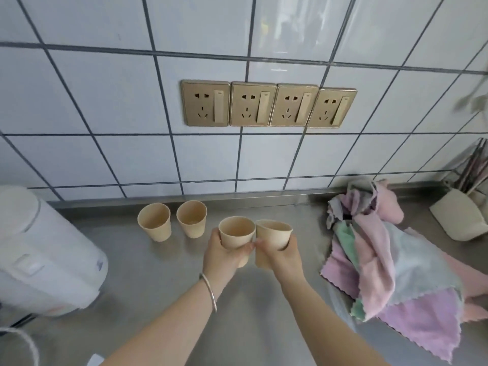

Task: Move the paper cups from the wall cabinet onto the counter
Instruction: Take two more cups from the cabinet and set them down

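Note:
Two beige paper cups stand upright on the steel counter (148,270) near the tiled wall: one at the left (155,222) and one beside it (192,219). My left hand (223,256) is wrapped around a third paper cup (235,235), held upright just above or on the counter. My right hand (281,256) grips a fourth paper cup (272,235), tilted slightly to the left. The two held cups touch side by side. The wall cabinet is out of view.
A white appliance (45,254) fills the counter's left side. A pile of pink, purple and green cloths (396,262) lies at the right, with a white holder of utensils (462,215) behind it. Four gold wall sockets (268,104) sit above the cups.

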`<state>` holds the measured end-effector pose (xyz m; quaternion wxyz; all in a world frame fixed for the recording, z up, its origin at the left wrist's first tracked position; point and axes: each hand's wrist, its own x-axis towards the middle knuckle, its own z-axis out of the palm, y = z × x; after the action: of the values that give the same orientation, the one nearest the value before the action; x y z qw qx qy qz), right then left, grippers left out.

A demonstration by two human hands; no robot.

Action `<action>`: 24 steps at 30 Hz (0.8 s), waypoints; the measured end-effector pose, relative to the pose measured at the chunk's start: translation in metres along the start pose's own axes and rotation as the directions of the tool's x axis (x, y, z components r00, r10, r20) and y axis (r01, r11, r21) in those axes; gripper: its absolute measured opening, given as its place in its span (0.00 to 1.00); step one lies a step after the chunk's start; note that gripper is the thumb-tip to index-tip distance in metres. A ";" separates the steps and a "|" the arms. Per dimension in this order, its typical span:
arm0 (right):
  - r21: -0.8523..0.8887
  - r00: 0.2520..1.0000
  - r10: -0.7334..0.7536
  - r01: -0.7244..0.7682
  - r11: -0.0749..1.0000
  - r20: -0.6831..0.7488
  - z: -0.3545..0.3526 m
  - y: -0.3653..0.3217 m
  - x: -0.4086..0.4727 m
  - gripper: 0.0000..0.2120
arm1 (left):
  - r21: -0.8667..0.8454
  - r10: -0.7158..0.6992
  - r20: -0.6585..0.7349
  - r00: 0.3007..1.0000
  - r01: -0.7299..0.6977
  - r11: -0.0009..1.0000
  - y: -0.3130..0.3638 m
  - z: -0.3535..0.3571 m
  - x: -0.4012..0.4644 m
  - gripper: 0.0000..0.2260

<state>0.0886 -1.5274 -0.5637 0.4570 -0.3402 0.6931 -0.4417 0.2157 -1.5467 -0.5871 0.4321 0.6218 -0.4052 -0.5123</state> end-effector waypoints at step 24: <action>-0.239 0.999 -0.032 0.039 0.970 0.030 0.020 0.026 0.138 0.29 | 0.133 0.143 -0.298 0.944 -0.107 0.985 -0.044 0.048 0.113 0.33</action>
<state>0.0576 -1.6442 -0.6378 0.4134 -0.4108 0.7292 -0.3585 0.1873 -1.6462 -0.6658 0.4849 0.6904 -0.4009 -0.3570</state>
